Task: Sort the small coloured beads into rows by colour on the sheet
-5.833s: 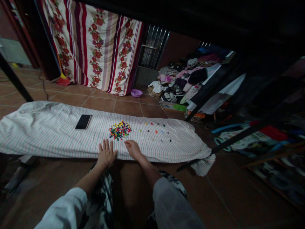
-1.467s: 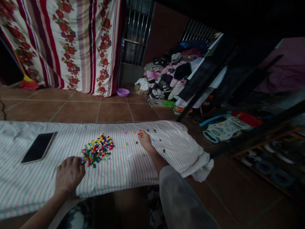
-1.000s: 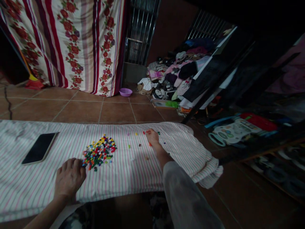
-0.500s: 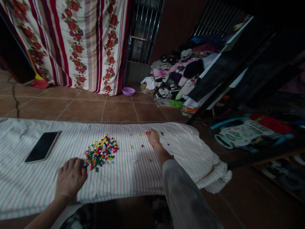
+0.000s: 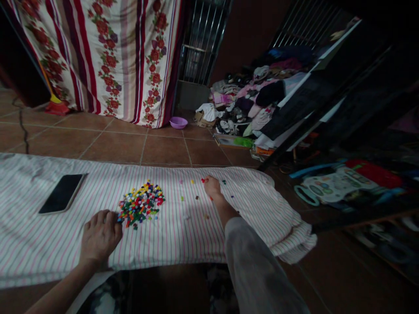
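Observation:
My left hand [image 5: 101, 235] rests on the striped cloth [image 5: 170, 244], its fingertips at the left edge of a pile of small coloured pieces [image 5: 141, 204]. Its fingers are bent, and what lies under them is hidden. My right hand [image 5: 212, 186] reaches to the far part of the cloth, fingers closed at a small red piece [image 5: 203, 180]. Around it lie a yellow piece [image 5: 192, 181], a brown piece [image 5: 197, 197], dark green pieces [image 5: 224, 182], a lime green piece [image 5: 182, 198] and a white piece [image 5: 186, 217].
A dark phone [image 5: 62, 194] lies on the cloth at the left. Beyond, on the tiled floor, are a purple basin [image 5: 178, 122] and a heap of clothes [image 5: 242, 102]. A floral curtain [image 5: 127, 56] hangs behind. A toy panel [image 5: 330, 183] is at the right.
The view has shifted slightly. Both hands stay in nearly the same places on the cloth, my right hand still at the red piece.

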A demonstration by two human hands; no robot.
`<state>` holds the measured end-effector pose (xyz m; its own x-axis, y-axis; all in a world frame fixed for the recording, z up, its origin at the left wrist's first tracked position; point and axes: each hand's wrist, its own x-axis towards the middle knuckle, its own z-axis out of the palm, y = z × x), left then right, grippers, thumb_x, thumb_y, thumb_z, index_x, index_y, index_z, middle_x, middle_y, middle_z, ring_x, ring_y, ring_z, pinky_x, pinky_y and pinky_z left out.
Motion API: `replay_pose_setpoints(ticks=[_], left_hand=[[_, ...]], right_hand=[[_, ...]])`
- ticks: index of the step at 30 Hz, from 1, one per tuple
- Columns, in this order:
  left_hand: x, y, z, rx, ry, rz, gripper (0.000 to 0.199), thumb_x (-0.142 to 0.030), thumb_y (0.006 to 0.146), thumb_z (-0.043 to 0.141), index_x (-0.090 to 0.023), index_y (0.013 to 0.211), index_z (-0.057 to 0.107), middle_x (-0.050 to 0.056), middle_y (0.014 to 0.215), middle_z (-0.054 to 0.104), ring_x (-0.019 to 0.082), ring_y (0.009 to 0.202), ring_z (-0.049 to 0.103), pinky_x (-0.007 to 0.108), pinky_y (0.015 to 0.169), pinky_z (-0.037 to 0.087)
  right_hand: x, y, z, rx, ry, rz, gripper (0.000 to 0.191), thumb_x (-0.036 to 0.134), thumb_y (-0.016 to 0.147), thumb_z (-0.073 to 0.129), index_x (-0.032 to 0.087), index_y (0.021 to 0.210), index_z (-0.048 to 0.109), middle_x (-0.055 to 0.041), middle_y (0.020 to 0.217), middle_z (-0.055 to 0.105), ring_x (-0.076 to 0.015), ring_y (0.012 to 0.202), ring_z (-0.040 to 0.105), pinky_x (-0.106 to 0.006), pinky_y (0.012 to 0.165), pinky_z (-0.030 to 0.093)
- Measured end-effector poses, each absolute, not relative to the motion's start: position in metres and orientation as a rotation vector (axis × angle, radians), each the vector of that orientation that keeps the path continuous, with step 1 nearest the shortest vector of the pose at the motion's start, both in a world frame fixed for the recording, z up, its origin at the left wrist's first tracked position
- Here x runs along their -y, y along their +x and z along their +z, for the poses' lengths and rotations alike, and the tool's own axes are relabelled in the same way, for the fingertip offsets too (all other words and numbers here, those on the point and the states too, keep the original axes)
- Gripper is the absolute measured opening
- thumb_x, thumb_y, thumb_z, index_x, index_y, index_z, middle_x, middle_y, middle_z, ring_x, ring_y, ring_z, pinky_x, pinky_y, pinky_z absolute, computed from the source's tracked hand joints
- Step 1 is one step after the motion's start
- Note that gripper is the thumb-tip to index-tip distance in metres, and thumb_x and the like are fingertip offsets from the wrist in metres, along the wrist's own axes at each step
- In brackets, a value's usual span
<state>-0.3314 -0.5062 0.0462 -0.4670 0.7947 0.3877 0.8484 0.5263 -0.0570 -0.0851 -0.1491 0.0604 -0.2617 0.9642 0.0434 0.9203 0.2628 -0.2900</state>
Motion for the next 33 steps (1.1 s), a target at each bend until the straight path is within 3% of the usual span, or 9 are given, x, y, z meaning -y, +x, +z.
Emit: replay_pose_setpoints(ticks=[14,24,33], left_hand=[[0.504,-0.331,0.048,2.510,-1.326,-0.229,0.019,-0.025,0.084,0.042,-0.017,0.093,0.057,0.011,0.100,0.060,0.028,0.097,0.053,0.039,0.079,0.036],[0.506,-0.330,0.048,2.532,-1.324,-0.264,0.020,-0.026,0.085,0.042,-0.016,0.092,0.057,0.011,0.098,0.060,0.028,0.097,0.052,0.039,0.079,0.035],[0.508,-0.331,0.050,2.555,-1.326,-0.273,0.023,-0.026,0.085,0.040,-0.016,0.094,0.058,0.012,0.099,0.060,0.029,0.099,0.051,0.039,0.081,0.034]], right_hand=[[0.201,-0.118,0.077,2.433,-1.479,0.238,0.030,0.014,0.092,0.044,0.016,0.108,0.070,-0.0089,0.104,0.070,-0.0168,0.096,0.062,-0.024,0.084,0.042],[0.299,-0.157,0.051,2.488,-0.918,0.659,0.023,0.012,0.085,0.052,0.021,0.097,0.069,-0.0032,0.093,0.066,-0.0138,0.083,0.061,-0.024,0.079,0.047],[0.364,-0.166,0.020,2.403,-0.959,0.660,0.022,0.012,0.084,0.052,0.020,0.099,0.066,-0.0041,0.095,0.062,-0.0146,0.084,0.060,-0.025,0.080,0.048]])
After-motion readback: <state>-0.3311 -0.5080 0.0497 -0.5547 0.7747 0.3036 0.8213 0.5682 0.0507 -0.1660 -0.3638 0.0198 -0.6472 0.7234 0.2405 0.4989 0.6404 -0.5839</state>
